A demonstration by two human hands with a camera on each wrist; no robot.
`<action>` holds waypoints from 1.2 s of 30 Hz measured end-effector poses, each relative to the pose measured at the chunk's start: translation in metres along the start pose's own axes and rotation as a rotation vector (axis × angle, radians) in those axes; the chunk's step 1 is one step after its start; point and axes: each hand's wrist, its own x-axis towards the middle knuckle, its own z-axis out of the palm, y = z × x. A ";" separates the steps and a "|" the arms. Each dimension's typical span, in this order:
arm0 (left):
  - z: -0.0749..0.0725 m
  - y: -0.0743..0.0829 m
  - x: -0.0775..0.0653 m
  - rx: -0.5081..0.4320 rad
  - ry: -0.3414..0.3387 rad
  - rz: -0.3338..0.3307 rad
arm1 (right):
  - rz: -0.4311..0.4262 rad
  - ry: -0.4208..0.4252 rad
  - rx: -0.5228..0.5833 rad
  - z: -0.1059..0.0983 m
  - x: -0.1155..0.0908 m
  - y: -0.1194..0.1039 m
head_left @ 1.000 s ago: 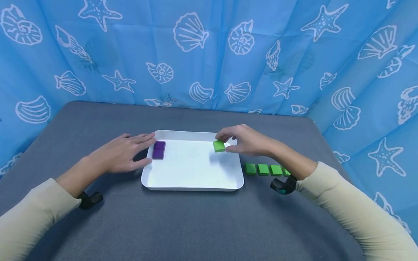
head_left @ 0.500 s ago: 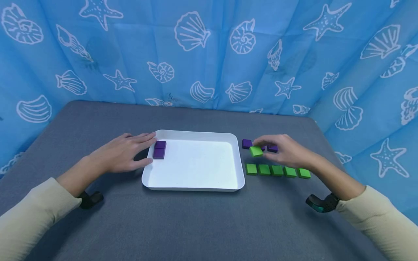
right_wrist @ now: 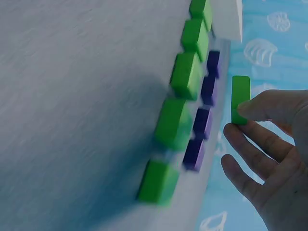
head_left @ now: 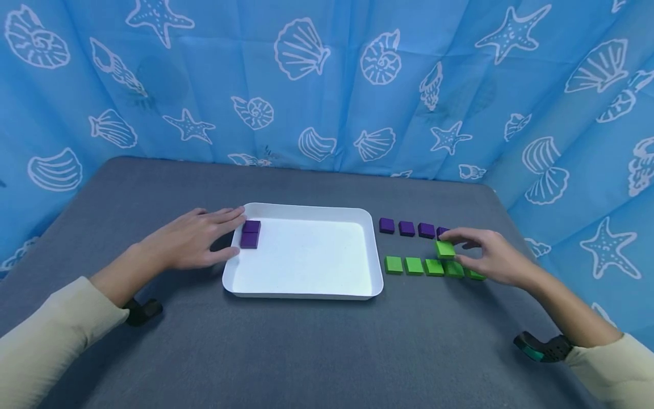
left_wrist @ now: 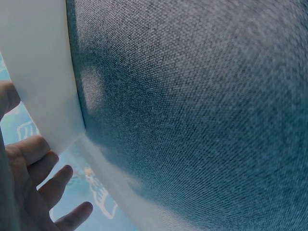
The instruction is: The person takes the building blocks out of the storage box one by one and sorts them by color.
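Observation:
My right hand (head_left: pixel 485 255) pinches a green block (head_left: pixel 445 249) between thumb and fingers, raised over the right part of a row of green blocks (head_left: pixel 393 265). In the right wrist view the held block (right_wrist: pixel 240 96) stands on edge between the thumb and fingertips. A row of purple blocks (head_left: pixel 406 228) lies behind the green row, its right end partly covered by this hand. My left hand (head_left: pixel 196 241) reaches with extended fingers to the left rim of a white tray (head_left: pixel 306 292). Two purple blocks (head_left: pixel 250 240) sit together inside the tray at its left side.
Both rows of blocks lie just right of the tray on a grey cloth-covered table (head_left: pixel 317 352). A blue curtain (head_left: pixel 327 85) with white shells and starfish hangs behind the table and along its right side. Dark straps (head_left: pixel 544 347) with cameras are on the wrists.
My right hand has carried the green block from above the tray rightward, past the purple row, to above the green row. The left hand has stayed at the tray's rim.

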 end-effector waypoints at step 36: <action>0.001 0.002 -0.001 -0.016 -0.005 -0.016 | 0.282 0.093 -0.023 0.004 -0.085 0.071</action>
